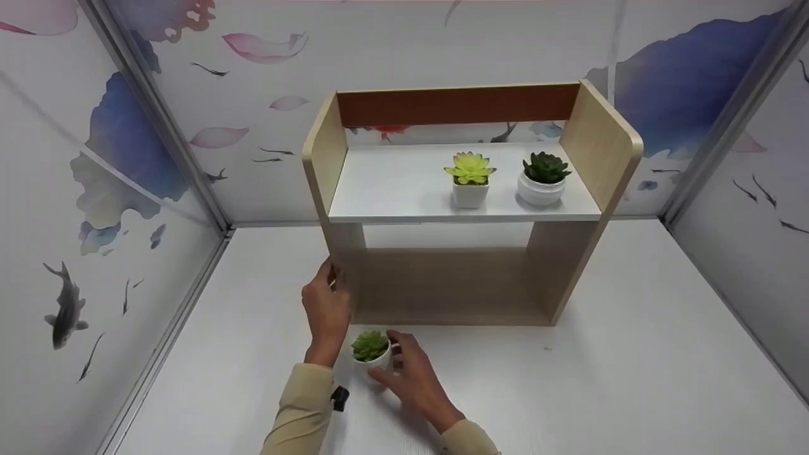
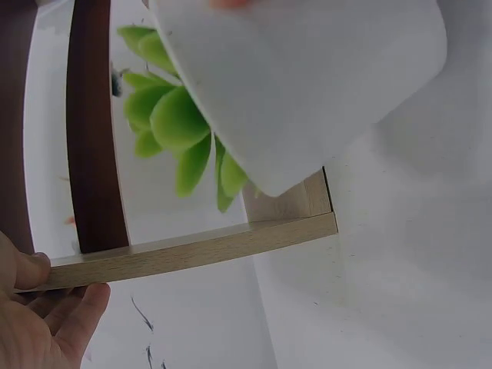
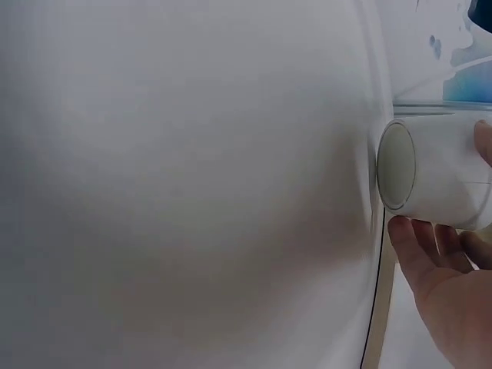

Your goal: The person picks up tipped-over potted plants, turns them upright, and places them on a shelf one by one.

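Note:
My left hand [image 1: 327, 309] grips the front edge of the left side panel [image 2: 192, 250] of a small wooden shelf. In the left wrist view its thumb lies on one face of the panel and its fingers on the other. In front of the shelf's left corner, my right hand [image 1: 414, 379] holds a potted succulent [image 1: 370, 346] with green leaves, thumb and fingers around the white pot. The right wrist view shows the round underside of that pot [image 3: 446, 173]. The same pot looms large and close in the left wrist view.
On the shelf's white upper board [image 1: 392, 183] stand a yellow-green succulent [image 1: 470, 193] in a square pot and a dark green one [image 1: 541, 191] in a round pot. The lower board [image 1: 442, 284] sits below. Printed panels [image 1: 265, 126] enclose the white table [image 1: 632, 379].

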A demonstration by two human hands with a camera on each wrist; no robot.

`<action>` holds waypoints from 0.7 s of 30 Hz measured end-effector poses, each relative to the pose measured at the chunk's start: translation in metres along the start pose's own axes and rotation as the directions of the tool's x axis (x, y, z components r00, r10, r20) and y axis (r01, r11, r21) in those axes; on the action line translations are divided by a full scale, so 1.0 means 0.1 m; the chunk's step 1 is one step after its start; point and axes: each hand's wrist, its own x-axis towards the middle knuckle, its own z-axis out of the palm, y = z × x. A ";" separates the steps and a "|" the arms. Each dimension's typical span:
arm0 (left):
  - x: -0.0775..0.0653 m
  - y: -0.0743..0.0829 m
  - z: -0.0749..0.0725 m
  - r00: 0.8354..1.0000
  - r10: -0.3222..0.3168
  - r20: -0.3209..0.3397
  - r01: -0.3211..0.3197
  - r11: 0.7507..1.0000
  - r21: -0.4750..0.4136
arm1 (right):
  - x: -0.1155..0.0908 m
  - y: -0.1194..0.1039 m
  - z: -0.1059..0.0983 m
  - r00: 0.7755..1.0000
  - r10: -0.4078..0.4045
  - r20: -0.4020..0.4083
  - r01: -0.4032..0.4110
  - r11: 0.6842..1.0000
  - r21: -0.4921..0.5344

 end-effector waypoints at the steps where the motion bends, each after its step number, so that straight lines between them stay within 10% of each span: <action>1: 0.00 0.00 0.00 1.000 -0.002 0.001 0.002 1.000 0.000 | -0.01 0.00 -0.01 1.000 -0.007 0.001 0.007 1.000 -0.005; 21: 0.00 0.01 0.00 1.000 -0.003 -0.004 0.003 1.000 -0.005 | -0.12 0.02 0.00 1.000 0.013 0.011 -0.013 1.000 -0.005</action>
